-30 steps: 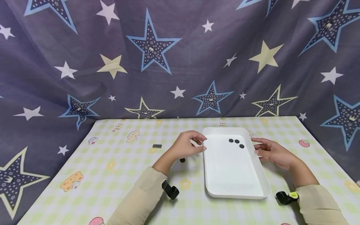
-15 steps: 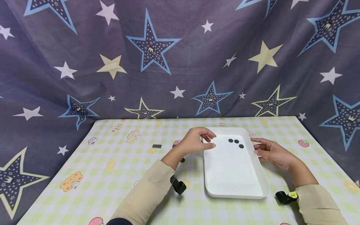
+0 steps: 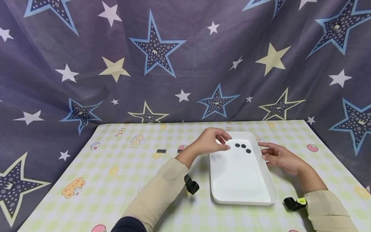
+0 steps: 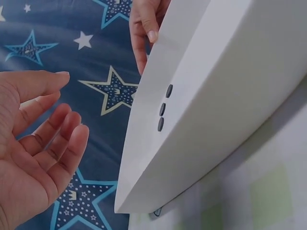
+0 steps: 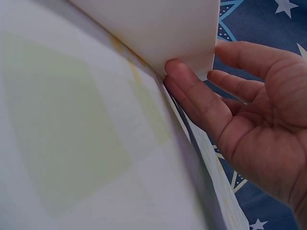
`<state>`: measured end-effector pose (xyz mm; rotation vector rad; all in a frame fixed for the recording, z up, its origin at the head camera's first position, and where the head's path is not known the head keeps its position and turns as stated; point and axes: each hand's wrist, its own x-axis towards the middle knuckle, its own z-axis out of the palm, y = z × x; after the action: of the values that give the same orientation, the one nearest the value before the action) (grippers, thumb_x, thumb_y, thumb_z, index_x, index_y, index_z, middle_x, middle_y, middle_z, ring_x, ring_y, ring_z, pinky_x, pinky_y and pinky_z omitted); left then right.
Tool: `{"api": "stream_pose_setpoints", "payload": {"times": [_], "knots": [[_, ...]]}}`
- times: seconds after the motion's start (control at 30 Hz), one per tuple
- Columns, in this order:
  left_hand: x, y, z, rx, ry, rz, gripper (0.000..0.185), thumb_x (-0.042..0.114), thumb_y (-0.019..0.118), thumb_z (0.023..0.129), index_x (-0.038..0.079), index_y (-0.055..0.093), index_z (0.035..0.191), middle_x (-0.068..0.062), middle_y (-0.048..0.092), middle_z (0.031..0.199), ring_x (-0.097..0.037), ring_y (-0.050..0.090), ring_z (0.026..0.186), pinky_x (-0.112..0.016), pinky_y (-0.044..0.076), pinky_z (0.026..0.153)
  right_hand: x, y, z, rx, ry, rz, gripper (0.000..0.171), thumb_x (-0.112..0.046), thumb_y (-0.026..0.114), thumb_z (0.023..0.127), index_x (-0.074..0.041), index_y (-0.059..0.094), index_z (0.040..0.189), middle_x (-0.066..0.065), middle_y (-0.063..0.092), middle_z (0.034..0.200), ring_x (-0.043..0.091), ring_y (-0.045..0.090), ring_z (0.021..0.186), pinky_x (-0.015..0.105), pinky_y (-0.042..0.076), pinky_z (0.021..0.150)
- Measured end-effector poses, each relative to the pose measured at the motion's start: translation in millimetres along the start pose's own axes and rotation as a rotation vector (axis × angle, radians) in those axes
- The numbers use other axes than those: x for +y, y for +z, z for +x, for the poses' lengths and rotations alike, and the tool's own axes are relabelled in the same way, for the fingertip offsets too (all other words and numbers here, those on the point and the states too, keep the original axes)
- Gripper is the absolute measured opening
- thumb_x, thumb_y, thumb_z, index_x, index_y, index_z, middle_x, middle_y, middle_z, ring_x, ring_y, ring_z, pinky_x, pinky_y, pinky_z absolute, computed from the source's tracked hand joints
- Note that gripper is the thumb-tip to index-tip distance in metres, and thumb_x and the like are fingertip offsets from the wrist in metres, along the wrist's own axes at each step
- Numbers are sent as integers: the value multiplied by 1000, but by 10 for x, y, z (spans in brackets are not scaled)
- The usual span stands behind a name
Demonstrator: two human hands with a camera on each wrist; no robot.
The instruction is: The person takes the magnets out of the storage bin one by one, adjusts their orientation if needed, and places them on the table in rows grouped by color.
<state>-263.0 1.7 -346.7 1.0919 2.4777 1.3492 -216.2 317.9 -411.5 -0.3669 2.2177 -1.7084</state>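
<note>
Here the white tray (image 3: pixel 240 174) lies on the counter (image 3: pixel 116 167), long axis running away from the person, three black discs (image 3: pixel 243 146) at its far end. Left hand (image 3: pixel 213 141) hovers over that far-left corner, seemingly released; right hand (image 3: pixel 279 158) touches the right wall with relaxed fingers.

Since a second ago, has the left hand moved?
Yes. The left hand has moved right and farther back, from beside the white tray to over its far left corner.

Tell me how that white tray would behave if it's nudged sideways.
The white tray looks like thin, stiff plastic holding only three small dark discs, so probably light. It would likely slide easily on the smooth checked mat; the right hand touching its edge may steady it.
</note>
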Motion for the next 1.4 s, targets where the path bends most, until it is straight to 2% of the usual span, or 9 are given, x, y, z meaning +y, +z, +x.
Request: {"api": "stream_pose_setpoints", "payload": {"times": [0.2, 0.43, 0.77, 0.97, 1.1, 1.27, 1.4], "knots": [[-29, 57, 102, -37, -29, -20, 27, 6, 80, 79, 6, 73, 105, -2, 69, 98, -8, 65, 83, -19, 52, 77, -13, 4, -13, -7, -15, 9, 67, -10, 58, 99, 11, 18, 149, 42, 32, 138, 7, 59, 104, 34, 55, 84], [-86, 112, 207, -40, -74, -7, 29, 8, 83, 77, 7, 74, 104, 0, 71, 100, -14, 66, 88, -18, 50, 76, -19, 7, -15, -4, -9, 3, 66, -10, 57, 99, 11, 19, 149, 41, 32, 138, 7, 58, 104, 34, 55, 84], [-164, 178, 365, -63, -137, -2, 29, 7, 83, 77, 6, 74, 105, -6, 71, 108, -7, 64, 83, -16, 50, 74, 1, 8, 6, 5, 6, -9, 68, -12, 58, 99, 10, 18, 150, 41, 31, 139, 7, 59, 104, 36, 55, 84], [-209, 226, 467, -106, -168, -38, 32, 5, 82, 77, 1, 72, 108, -10, 70, 110, -10, 65, 87, -18, 51, 74, 5, 11, 0, 4, 0, -3, 67, -11, 57, 99, 10, 18, 150, 41, 32, 139, 7, 59, 104, 35, 55, 84], [-234, 250, 528, -130, -187, -26, 32, 6, 82, 78, 0, 72, 108, -12, 69, 110, -11, 65, 86, -18, 51, 73, 7, 15, -10, -3, -11, 0, 66, -10, 56, 99, 11, 18, 149, 41, 33, 138, 7, 58, 104, 34, 55, 84], [-282, 286, 613, -119, -201, 9, 32, 6, 83, 77, 1, 73, 106, -12, 70, 107, -9, 63, 86, -17, 50, 70, 2, 20, -11, -5, -20, 4, 66, -9, 56, 99, 11, 18, 149, 41, 34, 137, 8, 59, 104, 35, 55, 84], [-334, 325, 663, -104, -239, -10, 31, 3, 83, 75, 1, 73, 105, -11, 71, 105, -9, 61, 86, -18, 52, 68, -2, 21, -10, -7, -23, 8, 66, -8, 56, 99, 11, 18, 149, 40, 36, 136, 9, 60, 104, 35, 55, 83]]}}
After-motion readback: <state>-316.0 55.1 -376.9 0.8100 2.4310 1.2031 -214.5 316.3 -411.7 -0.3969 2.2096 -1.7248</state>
